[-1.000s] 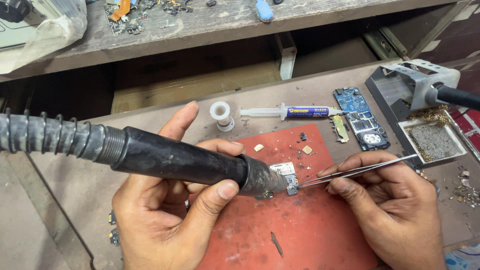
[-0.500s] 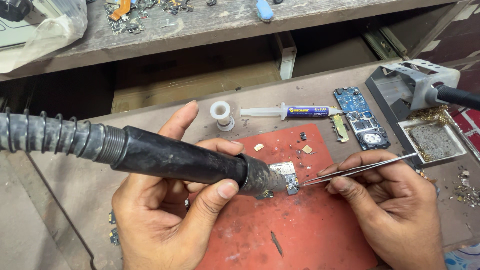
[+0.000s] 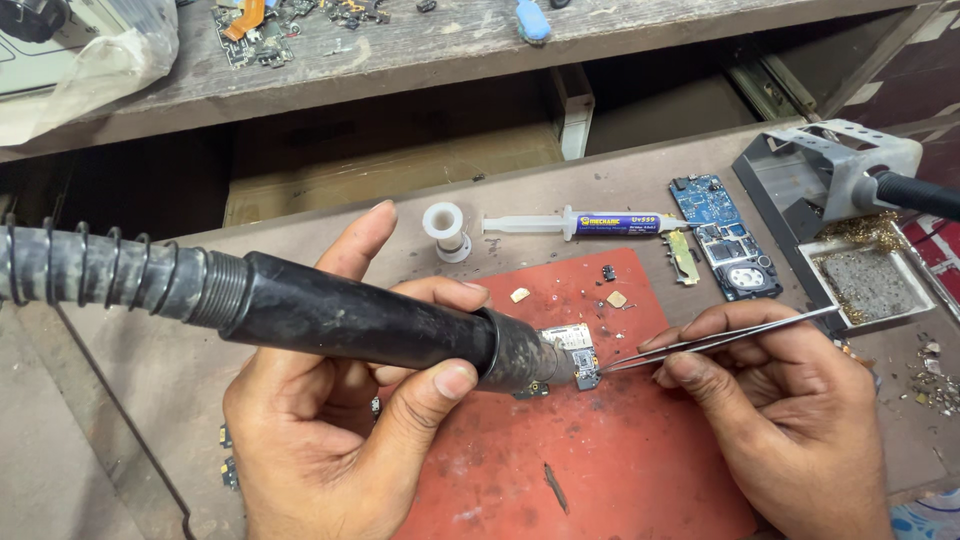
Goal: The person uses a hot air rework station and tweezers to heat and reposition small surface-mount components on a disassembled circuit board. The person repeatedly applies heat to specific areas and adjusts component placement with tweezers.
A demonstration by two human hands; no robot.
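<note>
My left hand (image 3: 330,440) grips a thick black hot-air wand (image 3: 350,322) with a ribbed hose running off to the left. Its nozzle points at a small circuit board (image 3: 573,350) lying on a red work mat (image 3: 610,470). My right hand (image 3: 770,420) pinches metal tweezers (image 3: 715,340), whose tips touch the right edge of that small board. A few tiny loose parts (image 3: 615,298) lie on the mat behind the board.
Behind the mat lie a white spool (image 3: 444,230), a syringe with a blue label (image 3: 580,223) and a blue phone board (image 3: 725,235). A soldering-iron stand with a tray (image 3: 865,270) sits at the right. A cluttered wooden shelf (image 3: 400,40) runs along the back.
The hands, the wand and the tweezers hold nearly the same position over the small board; the tweezer tips shifted very slightly.
</note>
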